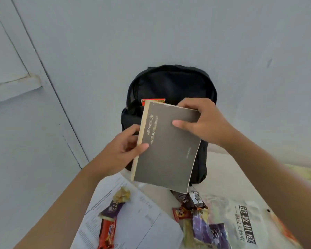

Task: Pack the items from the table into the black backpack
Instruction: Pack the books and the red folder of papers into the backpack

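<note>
— How is your light?

— Soft and even, cool grey on the wall (223,33). You get no hard shadows and no glare.

— And sharpness?

— Your whole frame is slightly soft. The small print on the dark book (167,146) smears, though the large characters on the white bag (248,223) read. The black backpack (171,81) loses its detail in darkness.

— Distortion?

— Your wide lens bows the door frame (48,83) and stretches both forearms toward the lower corners.

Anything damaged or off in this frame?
Minor wear only: the grey book held by the left hand and right hand has a chipped top edge. Snack wrappers lie scattered over papers; nothing spilled.
</note>
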